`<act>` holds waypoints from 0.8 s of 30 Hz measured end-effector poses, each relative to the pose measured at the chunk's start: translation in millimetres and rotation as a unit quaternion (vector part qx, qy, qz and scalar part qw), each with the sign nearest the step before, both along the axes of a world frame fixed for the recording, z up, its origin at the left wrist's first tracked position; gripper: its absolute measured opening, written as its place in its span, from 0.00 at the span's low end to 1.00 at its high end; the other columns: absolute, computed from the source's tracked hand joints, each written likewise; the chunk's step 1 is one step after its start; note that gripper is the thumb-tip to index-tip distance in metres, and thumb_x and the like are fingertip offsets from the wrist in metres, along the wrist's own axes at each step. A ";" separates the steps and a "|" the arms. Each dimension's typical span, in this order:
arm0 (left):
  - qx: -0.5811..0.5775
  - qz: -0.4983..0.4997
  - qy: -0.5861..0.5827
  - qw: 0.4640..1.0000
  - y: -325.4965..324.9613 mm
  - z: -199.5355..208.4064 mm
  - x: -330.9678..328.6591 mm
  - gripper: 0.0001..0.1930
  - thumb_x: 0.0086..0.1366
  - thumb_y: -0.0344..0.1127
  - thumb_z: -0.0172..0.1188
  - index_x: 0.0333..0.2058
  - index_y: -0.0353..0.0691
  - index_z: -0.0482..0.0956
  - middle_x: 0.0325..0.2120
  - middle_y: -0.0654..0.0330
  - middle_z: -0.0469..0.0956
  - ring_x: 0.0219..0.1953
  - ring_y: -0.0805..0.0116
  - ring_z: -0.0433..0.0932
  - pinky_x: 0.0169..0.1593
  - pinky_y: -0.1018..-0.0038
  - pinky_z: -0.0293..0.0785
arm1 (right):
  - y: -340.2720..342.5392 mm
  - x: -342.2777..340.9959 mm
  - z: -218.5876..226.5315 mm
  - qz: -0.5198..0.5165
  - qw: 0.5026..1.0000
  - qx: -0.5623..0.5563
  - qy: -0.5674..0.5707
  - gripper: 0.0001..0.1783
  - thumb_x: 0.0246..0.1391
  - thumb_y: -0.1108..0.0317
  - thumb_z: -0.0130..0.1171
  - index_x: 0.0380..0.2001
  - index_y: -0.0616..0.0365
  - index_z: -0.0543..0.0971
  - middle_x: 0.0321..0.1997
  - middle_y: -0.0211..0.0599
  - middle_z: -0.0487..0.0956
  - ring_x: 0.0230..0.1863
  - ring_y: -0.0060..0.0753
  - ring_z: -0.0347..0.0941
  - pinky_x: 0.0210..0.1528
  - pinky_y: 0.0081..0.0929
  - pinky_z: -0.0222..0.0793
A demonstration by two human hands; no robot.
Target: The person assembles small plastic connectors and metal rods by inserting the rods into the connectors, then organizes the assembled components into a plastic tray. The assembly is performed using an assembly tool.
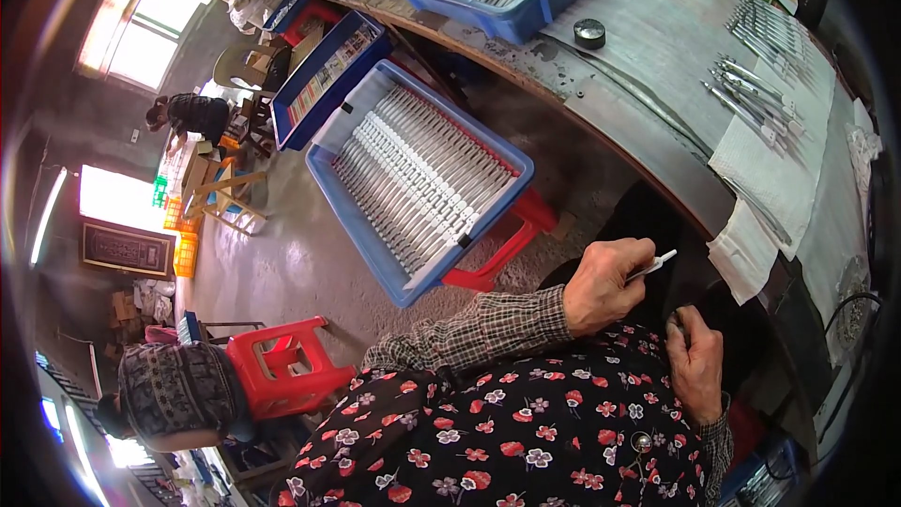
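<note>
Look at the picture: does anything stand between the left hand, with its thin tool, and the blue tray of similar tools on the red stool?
Nothing visible does. Only bare floor lies between the left hand, gripping the tool, and the tray.

Your workshop, seen from the bench

You see a grey concrete floor (282, 253), bright windows (141, 28), a red plastic stool (286, 361) and a long workbench (657, 47).

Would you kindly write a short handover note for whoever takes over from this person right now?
Left hand: shut on a slim metal tool with a white tip, held over the lap.
Right hand: rests on the flowered apron; whether it holds anything cannot be told.
Blue plastic crate beside the left hand: rows of similar metal pieces.
More lie on the white cloth on the workbench.
Progress: not visible.
</note>
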State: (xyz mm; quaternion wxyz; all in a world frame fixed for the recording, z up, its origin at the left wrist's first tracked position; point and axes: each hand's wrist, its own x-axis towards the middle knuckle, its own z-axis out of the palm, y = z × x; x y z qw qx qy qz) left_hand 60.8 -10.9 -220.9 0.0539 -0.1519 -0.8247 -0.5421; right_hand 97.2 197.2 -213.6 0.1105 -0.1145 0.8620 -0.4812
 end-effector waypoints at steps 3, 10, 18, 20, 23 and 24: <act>-0.001 -0.001 -0.002 1.000 -1.4 -1.9 0.9 0.08 0.50 0.21 0.56 0.31 0.32 0.72 0.22 0.49 0.69 0.23 0.56 0.70 0.29 0.66 0.67 | 0.7 -1.3 -4.2 0.009 1.000 -0.024 -0.012 0.07 0.58 0.72 0.52 0.32 0.66 0.73 0.21 0.47 0.72 0.20 0.36 0.71 0.26 0.32 0.64; -0.005 -0.004 -0.004 1.000 -3.6 -10.4 2.6 0.08 0.50 0.21 0.57 0.31 0.32 0.72 0.22 0.49 0.70 0.24 0.54 0.72 0.30 0.66 0.68 | 2.4 -3.7 -6.9 0.025 0.996 -0.057 -0.063 0.06 0.58 0.72 0.51 0.31 0.66 0.72 0.20 0.37 0.68 0.21 0.21 0.63 0.25 0.25 0.61; -0.003 0.005 -0.005 1.000 -3.6 -14.4 0.4 0.07 0.49 0.22 0.56 0.30 0.32 0.73 0.22 0.48 0.70 0.24 0.54 0.73 0.29 0.65 0.68 | 4.7 -9.7 -7.9 0.039 0.990 -0.075 -0.116 0.07 0.59 0.73 0.50 0.30 0.66 0.72 0.21 0.31 0.67 0.25 0.16 0.61 0.27 0.22 0.59; -0.004 0.009 -0.013 1.000 -5.6 -12.9 2.7 0.07 0.49 0.21 0.56 0.30 0.31 0.73 0.21 0.50 0.70 0.22 0.60 0.73 0.27 0.67 0.68 | 3.3 -10.9 -8.7 0.042 0.988 -0.080 -0.126 0.08 0.59 0.71 0.51 0.31 0.66 0.72 0.22 0.31 0.67 0.26 0.16 0.61 0.28 0.22 0.60; 0.000 0.013 0.005 1.000 -9.0 -13.8 0.9 0.05 0.51 0.22 0.57 0.29 0.32 0.74 0.19 0.53 0.69 0.21 0.64 0.73 0.26 0.68 0.67 | 2.3 -14.8 -10.1 0.051 0.982 -0.088 -0.158 0.09 0.61 0.69 0.51 0.32 0.66 0.73 0.23 0.29 0.67 0.27 0.16 0.61 0.30 0.21 0.59; -0.002 0.011 0.003 1.000 -9.2 -12.4 0.2 0.05 0.51 0.22 0.57 0.29 0.31 0.74 0.19 0.53 0.69 0.21 0.65 0.73 0.26 0.69 0.67 | 2.4 -15.0 -10.5 0.049 0.979 -0.102 -0.172 0.09 0.61 0.69 0.51 0.32 0.66 0.73 0.23 0.28 0.67 0.27 0.16 0.61 0.30 0.21 0.59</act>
